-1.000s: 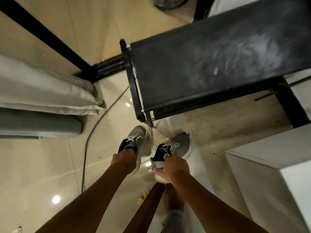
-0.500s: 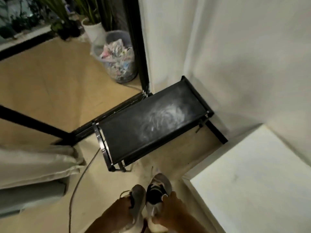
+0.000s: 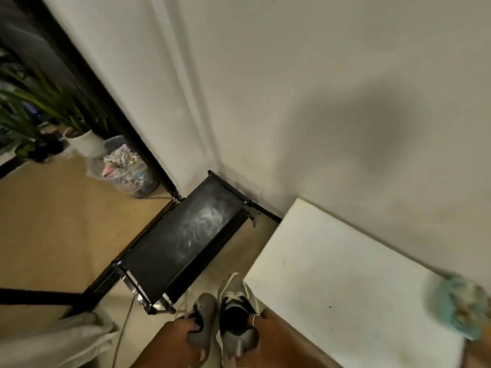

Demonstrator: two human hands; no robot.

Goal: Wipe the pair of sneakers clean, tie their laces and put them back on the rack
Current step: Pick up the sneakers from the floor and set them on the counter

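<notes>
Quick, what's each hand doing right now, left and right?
Left hand: closed on the left grey sneaker.
Right hand: closed on the right grey sneaker, gripping at its collar.

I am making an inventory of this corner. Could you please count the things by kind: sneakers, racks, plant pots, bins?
Sneakers: 2, the left sneaker and the right sneaker
Racks: 1, the black rack
Plant pots: 1, the white pot
Bins: 1, the full bin
Total: 5

Pale corner walls [image 3: 292, 75], tan glossy floor [image 3: 53, 235], white cabinet top [image 3: 345, 288], potted plant [image 3: 79, 139], dim light
</notes>
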